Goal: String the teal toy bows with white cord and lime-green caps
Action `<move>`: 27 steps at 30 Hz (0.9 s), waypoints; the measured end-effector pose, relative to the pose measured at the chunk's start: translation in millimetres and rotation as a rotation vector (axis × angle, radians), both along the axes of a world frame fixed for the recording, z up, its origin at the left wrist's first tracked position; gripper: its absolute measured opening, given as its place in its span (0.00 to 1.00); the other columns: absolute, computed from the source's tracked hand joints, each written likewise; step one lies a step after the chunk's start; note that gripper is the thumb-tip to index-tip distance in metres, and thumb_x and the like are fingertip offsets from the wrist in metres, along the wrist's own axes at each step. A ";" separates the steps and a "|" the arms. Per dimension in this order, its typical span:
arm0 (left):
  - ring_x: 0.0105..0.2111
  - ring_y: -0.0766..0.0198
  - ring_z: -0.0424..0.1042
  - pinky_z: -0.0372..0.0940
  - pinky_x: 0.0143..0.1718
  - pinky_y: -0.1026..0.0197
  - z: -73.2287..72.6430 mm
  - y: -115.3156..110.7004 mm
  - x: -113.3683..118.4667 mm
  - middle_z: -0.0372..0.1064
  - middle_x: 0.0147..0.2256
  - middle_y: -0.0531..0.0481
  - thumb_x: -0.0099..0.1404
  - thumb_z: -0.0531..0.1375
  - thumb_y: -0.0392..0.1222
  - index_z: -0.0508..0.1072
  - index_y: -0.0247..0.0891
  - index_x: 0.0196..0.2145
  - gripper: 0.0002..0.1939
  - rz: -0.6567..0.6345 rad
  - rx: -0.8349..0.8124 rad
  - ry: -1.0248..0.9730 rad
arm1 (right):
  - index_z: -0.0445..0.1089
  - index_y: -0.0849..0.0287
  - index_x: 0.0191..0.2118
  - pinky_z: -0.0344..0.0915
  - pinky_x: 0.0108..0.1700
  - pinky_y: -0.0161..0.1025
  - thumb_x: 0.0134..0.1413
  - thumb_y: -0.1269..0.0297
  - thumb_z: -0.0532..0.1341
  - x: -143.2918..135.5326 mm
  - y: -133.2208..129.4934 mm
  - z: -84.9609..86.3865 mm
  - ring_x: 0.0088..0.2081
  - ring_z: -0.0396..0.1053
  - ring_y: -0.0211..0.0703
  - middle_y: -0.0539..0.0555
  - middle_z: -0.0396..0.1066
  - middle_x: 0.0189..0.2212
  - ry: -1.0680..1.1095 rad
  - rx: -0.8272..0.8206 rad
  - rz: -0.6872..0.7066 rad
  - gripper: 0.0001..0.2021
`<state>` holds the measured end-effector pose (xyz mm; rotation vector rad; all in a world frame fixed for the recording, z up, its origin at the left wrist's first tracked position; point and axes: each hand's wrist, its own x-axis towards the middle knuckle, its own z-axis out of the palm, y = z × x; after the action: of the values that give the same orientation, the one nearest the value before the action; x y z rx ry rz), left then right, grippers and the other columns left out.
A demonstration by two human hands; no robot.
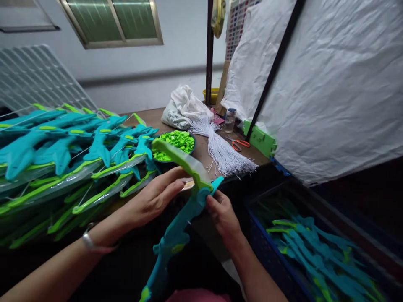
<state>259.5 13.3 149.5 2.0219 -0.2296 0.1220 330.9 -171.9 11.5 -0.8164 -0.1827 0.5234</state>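
A teal toy crossbow (178, 224) with a bright green limb (179, 156) and clear plastic along it is tilted upward in front of me. My right hand (224, 214) grips its front end, thumb pressed on the teal body near the limb's joint. On the other side, my left hand (157, 195) is at the green limb, fingers curving behind it; the fingertips are partly hidden. Just beyond the limb stands a dark bowl (194, 150) full of small green plastic pieces (176, 141). A bundle of white strings (222, 151) lies on the table to its right.
Stacked teal and green toy crossbows (100, 142) fill the left side. Scissors with orange handles (239, 144), a jar (230, 120) and a white sack (185, 107) are on the brown table (145, 115). At lower right, a blue crate (267, 247) holds more crossbow parts (317, 251).
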 end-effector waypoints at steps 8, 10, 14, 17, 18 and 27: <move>0.43 0.55 0.76 0.71 0.44 0.57 3.3 -38.1 59.0 0.77 0.44 0.40 0.70 0.59 0.62 0.75 0.33 0.53 0.29 -0.127 -0.438 0.059 | 0.76 0.54 0.54 0.69 0.58 0.47 0.58 0.54 0.70 5.3 -6.0 10.2 0.49 0.75 0.50 0.54 0.78 0.48 -0.348 -0.055 0.170 0.20; 0.38 0.59 0.75 0.70 0.40 0.60 -2.8 -45.0 63.7 0.76 0.40 0.41 0.68 0.59 0.64 0.76 0.32 0.51 0.30 -0.114 -0.535 0.150 | 0.76 0.54 0.54 0.66 0.61 0.47 0.57 0.55 0.71 5.3 -4.6 6.3 0.51 0.74 0.50 0.54 0.78 0.49 -0.330 -0.077 0.151 0.20; 0.34 0.61 0.74 0.69 0.37 0.62 -15.5 -48.5 59.5 0.76 0.38 0.42 0.67 0.59 0.67 0.78 0.32 0.48 0.32 -0.085 -0.551 0.214 | 0.77 0.55 0.50 0.67 0.60 0.47 0.52 0.52 0.74 -4.2 2.5 -3.2 0.51 0.74 0.51 0.54 0.78 0.47 -0.209 -0.080 0.136 0.22; 0.38 0.58 0.76 0.70 0.38 0.60 -22.0 -40.6 53.8 0.77 0.40 0.41 0.69 0.59 0.65 0.77 0.32 0.51 0.31 -0.041 -0.659 0.215 | 0.77 0.53 0.48 0.67 0.60 0.48 0.48 0.50 0.76 -7.3 3.8 -4.9 0.51 0.74 0.52 0.54 0.78 0.48 -0.174 -0.087 0.133 0.23; 0.39 0.57 0.76 0.70 0.39 0.59 -23.7 -36.9 52.7 0.77 0.41 0.40 0.70 0.58 0.64 0.76 0.32 0.52 0.31 -0.038 -0.689 0.210 | 0.77 0.52 0.50 0.68 0.59 0.49 0.48 0.50 0.76 -5.1 2.3 -3.6 0.52 0.74 0.53 0.54 0.78 0.49 -0.187 -0.093 0.131 0.24; 0.33 0.57 0.74 0.68 0.37 0.59 -53.3 -29.9 48.4 0.77 0.34 0.42 0.70 0.53 0.68 0.79 0.32 0.36 0.34 -0.098 -0.454 0.236 | 0.73 0.52 0.57 0.70 0.58 0.44 0.42 0.44 0.78 39.1 -11.2 54.9 0.55 0.73 0.52 0.57 0.75 0.54 -0.474 -0.224 0.003 0.37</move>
<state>307.8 -16.7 96.2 1.5531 -0.1356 -0.1174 370.0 -183.1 66.4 -1.1524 -0.5692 0.3492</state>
